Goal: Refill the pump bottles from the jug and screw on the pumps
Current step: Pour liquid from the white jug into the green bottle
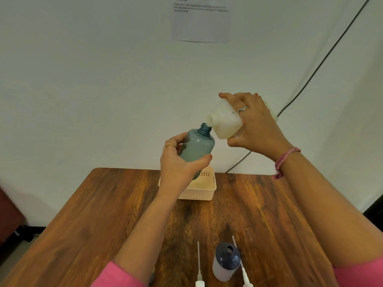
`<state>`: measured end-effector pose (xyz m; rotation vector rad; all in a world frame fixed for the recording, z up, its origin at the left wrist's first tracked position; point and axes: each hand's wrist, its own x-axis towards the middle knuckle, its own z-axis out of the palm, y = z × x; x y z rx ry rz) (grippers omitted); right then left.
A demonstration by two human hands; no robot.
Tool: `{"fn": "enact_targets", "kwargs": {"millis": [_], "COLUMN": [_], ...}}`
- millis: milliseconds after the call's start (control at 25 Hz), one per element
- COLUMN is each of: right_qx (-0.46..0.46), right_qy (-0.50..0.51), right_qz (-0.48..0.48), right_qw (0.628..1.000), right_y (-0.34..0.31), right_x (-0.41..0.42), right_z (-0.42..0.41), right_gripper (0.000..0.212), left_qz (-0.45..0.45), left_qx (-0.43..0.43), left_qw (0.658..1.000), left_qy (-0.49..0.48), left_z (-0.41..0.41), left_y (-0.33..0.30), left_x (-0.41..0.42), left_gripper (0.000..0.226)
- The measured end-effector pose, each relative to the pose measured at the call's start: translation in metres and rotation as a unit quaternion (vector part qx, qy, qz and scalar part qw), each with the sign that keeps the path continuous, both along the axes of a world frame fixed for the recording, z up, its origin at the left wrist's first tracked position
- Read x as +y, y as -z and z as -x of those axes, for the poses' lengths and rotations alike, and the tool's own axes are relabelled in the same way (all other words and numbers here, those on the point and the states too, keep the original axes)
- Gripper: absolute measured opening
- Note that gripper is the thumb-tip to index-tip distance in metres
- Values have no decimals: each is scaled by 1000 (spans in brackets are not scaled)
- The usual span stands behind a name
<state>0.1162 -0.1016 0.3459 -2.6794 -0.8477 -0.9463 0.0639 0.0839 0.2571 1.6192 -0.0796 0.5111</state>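
So that the spout meets the open neck, her right hand (pixel 251 125) grips the tipped jug (pixel 224 121) while her left hand (pixel 178 162) clasps the blue bottle (pixel 198 146), held slanted.

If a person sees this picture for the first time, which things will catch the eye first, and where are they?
First, the two raised hands in the middle: the right hand tilts a white jug so its spout meets the open neck of a blue-grey bottle gripped by the left hand. Behind them a cream basket sits on the wooden table; near the bottom edge stands a second bottle between two white pumps.
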Motion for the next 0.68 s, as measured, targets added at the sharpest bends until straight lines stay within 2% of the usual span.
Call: {"fn": "enact_targets", "kwargs": {"millis": [680], "right_qx": [-9], "right_qy": [4], "right_qz": [15], "right_qw": [1000], "right_y": [-2], "right_x": [-2], "right_z": [-1], "right_gripper": [102], "left_qz": [0], "left_qx": [2], "left_qw": [1000], "left_qy": [0], "left_z": [1], "left_y": [1], "left_x": [0], "left_gripper": [74]}}
